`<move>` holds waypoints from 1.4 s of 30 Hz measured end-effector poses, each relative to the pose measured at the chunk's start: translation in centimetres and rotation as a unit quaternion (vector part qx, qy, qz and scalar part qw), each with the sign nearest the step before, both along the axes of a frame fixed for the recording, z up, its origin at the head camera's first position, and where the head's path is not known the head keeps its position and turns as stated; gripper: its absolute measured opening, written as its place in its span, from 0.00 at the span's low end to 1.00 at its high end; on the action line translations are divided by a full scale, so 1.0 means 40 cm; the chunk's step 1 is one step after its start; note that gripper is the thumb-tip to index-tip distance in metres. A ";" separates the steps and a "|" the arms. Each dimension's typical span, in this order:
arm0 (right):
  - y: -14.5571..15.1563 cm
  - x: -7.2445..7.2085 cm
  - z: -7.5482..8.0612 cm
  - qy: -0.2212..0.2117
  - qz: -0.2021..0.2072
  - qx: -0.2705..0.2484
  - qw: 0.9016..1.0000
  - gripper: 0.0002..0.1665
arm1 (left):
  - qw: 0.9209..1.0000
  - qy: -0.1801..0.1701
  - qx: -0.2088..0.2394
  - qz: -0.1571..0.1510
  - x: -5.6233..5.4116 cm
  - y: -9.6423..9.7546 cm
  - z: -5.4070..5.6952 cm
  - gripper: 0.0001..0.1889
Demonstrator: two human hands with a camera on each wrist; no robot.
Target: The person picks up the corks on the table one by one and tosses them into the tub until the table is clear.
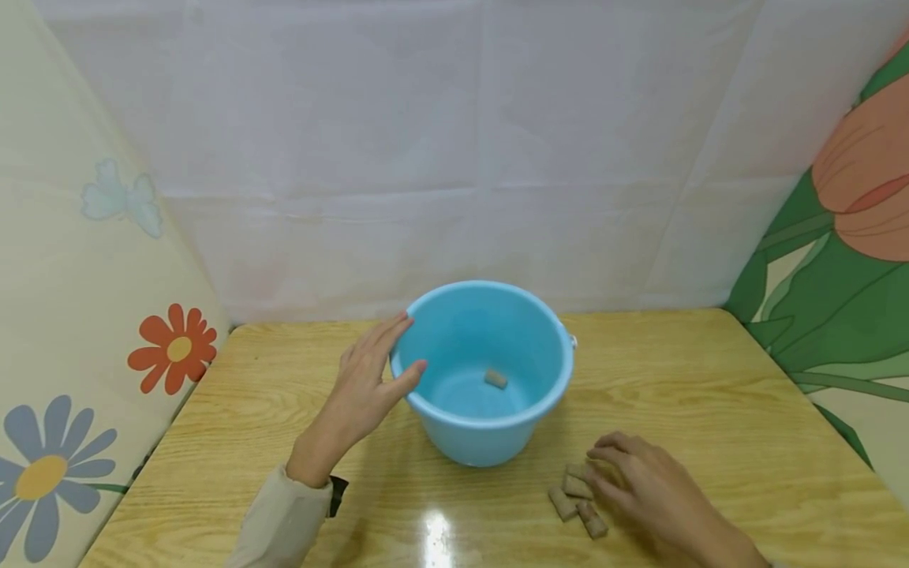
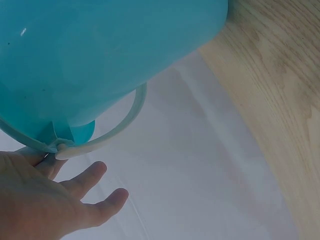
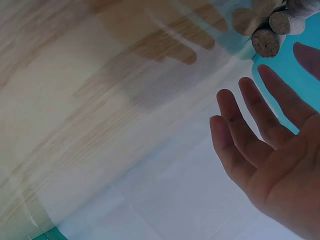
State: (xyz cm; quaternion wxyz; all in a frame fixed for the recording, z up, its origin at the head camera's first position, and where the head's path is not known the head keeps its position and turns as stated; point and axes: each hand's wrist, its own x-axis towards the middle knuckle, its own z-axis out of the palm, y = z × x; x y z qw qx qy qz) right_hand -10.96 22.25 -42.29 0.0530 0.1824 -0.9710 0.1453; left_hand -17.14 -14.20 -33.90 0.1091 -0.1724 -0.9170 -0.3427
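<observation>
Gripped blue bucket [image 1: 479,443] at L side of rim w/ L hand [image 1: 365,379], w/ thumb over inside & fingers along outside, prob. to stop it tipping or sliding on tbl [image 1: 710,394]. Per L wrist view, had two fingers fanned off rim nr pale handle [image 2: 80,148], so prob. needed only a light hold. Had bucket upright, mouth up, prob. to leave inside reachable from above. Had one cork [image 1: 495,379] lying in bucket, on its floor. Had loose corks [image 1: 578,487] bunched on tbl, R of bucket & nearer front edge, prob. for short reach w/ R hand [image 1: 649,483]. Held R hand low, just beside bunch, w/ fingers apart & slightly bent, pinching nothing per R wrist view. Couldn't tell re: thumb touching nearest cork. Had plain white cloth [image 1: 469,158] up behind tbl, maybe as backdrop.
</observation>
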 end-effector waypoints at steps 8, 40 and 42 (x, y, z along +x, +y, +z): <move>0.006 -0.001 -0.005 -0.043 0.003 0.016 0.999 0.12 | 1.000 0.002 0.000 0.000 0.001 0.001 0.001 0.35; 0.014 -0.003 -0.009 -0.016 0.007 0.002 1.000 0.06 | 1.000 -0.002 0.002 0.001 0.004 -0.001 0.005 0.34; 0.015 -0.002 -0.008 0.006 0.007 0.003 1.000 0.06 | 1.000 -0.001 0.001 0.002 0.004 0.000 0.005 0.34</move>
